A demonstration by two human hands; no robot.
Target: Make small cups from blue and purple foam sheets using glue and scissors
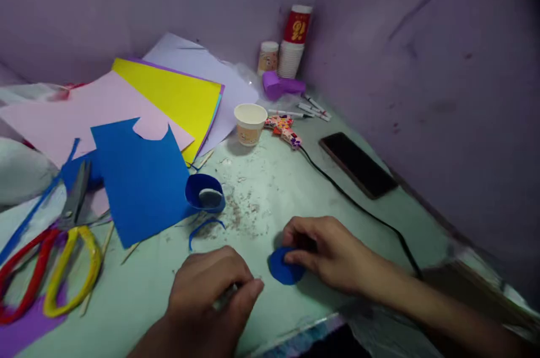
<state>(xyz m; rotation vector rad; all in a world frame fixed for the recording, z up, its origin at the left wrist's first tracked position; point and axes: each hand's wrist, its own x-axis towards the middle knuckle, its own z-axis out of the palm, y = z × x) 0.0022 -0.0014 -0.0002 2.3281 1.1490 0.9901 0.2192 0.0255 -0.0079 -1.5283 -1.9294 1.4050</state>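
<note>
My right hand (327, 251) pinches a small round blue disc (287, 268), thumb on top, just over the front of the table. To its left my left hand (211, 290) is curled, thumb tip against the index finger; whatever it may hold is hidden. Beyond my left hand lies a thin curved blue strip (206, 224). Behind that stands a small blue cup-like ring (194, 192) with a pale round piece (210, 198) in it. Left of the ring lies a blue sheet (145, 178) with a curved notch cut from its top edge.
Scissors (73, 206) with red and yellow handles lie at left, near thin wooden sticks. Yellow (181, 99) and pink (105, 110) sheets lie behind. A paper cup (250, 127), a patterned corded tool (284, 128), its black cord (350, 192), and a phone (358, 164) occupy the right side.
</note>
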